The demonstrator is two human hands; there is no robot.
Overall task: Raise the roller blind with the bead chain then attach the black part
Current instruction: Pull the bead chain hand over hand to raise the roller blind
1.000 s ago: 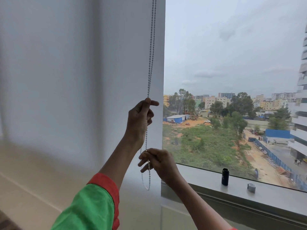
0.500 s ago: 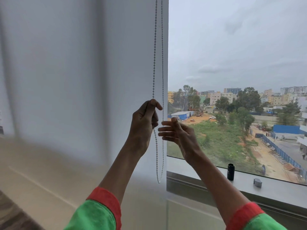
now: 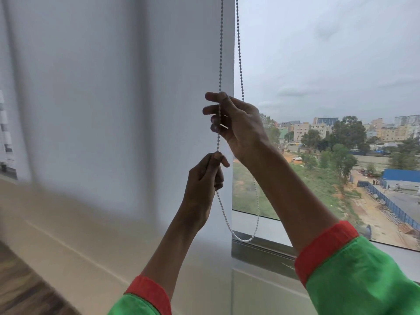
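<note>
The white roller blind covers the left of the window; its lower edge is blurred. The bead chain hangs in two strands along the blind's right edge and loops at the bottom just above the sill. My left hand is pinched on the left strand. My right hand is directly above it, thumb and spread fingers curled loosely around the same strand and touching it, without clamping it. No black part shows in this view; my right forearm covers much of the sill.
The grey window sill and metal frame run below the glass on the right. A beige wall lies below the blind, with wood floor at bottom left. Outside are buildings, trees and a fenced site.
My right hand let go of the chain low down, rose past my left hand and now reaches around the left strand above it. The view shifted left, and the sill objects went out of sight.
</note>
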